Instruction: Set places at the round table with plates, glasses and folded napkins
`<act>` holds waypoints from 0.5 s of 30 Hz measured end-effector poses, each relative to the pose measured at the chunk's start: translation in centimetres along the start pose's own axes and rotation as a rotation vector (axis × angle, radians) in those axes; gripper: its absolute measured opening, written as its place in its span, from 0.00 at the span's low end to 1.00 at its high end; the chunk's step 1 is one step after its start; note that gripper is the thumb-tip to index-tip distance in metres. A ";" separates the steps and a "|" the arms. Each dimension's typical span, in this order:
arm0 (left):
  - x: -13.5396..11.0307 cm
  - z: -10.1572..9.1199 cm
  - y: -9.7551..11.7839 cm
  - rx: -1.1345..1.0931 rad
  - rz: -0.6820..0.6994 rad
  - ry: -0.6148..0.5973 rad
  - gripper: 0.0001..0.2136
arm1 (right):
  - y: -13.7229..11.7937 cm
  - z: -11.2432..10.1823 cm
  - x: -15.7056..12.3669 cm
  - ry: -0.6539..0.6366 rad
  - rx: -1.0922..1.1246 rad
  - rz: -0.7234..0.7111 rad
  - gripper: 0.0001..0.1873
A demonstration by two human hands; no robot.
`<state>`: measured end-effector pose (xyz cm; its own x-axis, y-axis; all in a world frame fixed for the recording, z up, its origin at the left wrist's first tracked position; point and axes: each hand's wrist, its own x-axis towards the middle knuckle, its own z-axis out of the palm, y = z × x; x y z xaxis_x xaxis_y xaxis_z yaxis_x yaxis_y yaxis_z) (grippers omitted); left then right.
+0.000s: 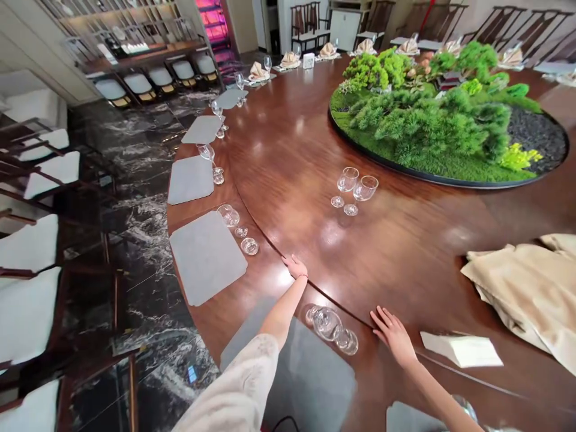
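Left hand (pixel 294 267), fingers together, and right hand (pixel 393 335), fingers spread, are resting empty on the table (pixel 288 180) beside glasses (pixel 326 323), while mats (pixel 207 258) are lying set along the edge and two goblets (pixel 365 188) are standing apart mid-table.

The left hand (pixel 294 267) and right hand (pixel 393 336) rest open on the round wooden table (pixel 288 150), either side of clustered glassware (pixel 330 327). The left forearm (pixel 282 315) crosses a grey placemat (pixel 306 384).
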<state>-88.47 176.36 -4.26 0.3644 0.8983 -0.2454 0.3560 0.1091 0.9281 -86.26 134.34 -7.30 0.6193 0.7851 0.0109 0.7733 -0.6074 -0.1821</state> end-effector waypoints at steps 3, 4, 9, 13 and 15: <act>0.9 0.7 -0.7 0.064 -0.188 0.194 0.22 | 1.6 -0.3 0.9 -0.028 0.010 -0.133 0.24; 1.3 0.7 -0.9 0.061 -0.178 0.191 0.21 | 1.8 -0.5 1.3 -0.051 0.015 -0.162 0.24; 3.8 -0.2 -1.2 0.063 -0.068 0.212 0.21 | 0.7 -1.6 3.0 -0.172 0.041 -0.196 0.26; 6.4 -1.0 -1.2 0.111 -0.098 0.223 0.26 | -1.0 -2.5 4.0 -0.317 0.064 -0.220 0.39; 8.0 -1.5 -1.1 0.095 -0.056 0.229 0.28 | -1.7 -2.9 5.1 -0.385 0.090 -0.237 0.41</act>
<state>-87.25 184.11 -6.85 0.1415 0.9661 -0.2159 0.4530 0.1307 0.8819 -84.01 138.98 -4.10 0.3176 0.8995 -0.3002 0.8622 -0.4057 -0.3034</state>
